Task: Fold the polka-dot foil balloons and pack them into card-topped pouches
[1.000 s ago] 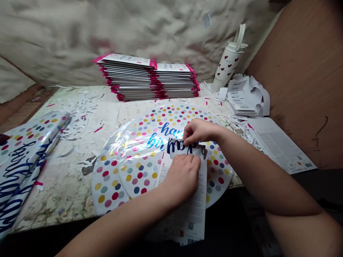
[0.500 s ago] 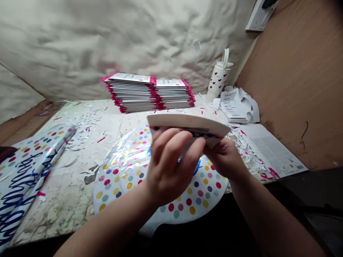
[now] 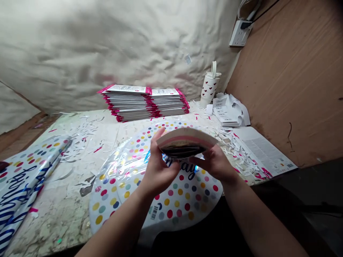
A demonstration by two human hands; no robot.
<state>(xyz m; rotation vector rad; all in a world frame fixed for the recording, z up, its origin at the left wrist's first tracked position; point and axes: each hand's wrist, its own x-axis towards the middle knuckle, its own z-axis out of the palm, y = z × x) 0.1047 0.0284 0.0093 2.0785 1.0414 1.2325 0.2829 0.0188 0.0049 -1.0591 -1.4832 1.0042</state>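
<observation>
My left hand [image 3: 158, 171] and my right hand [image 3: 218, 162] hold a pale paper envelope [image 3: 187, 135] between them, one at each end. Its mouth is bowed wide and faces me, with dark, flat layers inside that I cannot make out. My left thumb lies along the near edge, and my right fingers wrap the other end. Directly beneath lies a flat foil balloon [image 3: 177, 201] with coloured dots and dark blue lettering, partly hidden by my hands and forearms. A barcode label [image 3: 154, 212] sits on its near part.
Two stacks of pink-edged packets [image 3: 131, 103] stand at the back. A white tumbler with hearts [image 3: 209, 87] stands beside a label stack [image 3: 223, 113]. Paper scraps [image 3: 243, 153] and a printed sheet [image 3: 268, 153] lie right; more dotted foil balloons [image 3: 29, 178] lie left.
The envelope has come lower and tilted, so its mouth now shows. My left hand has shifted from fingers across its front to gripping its left end. The view has shifted slightly.
</observation>
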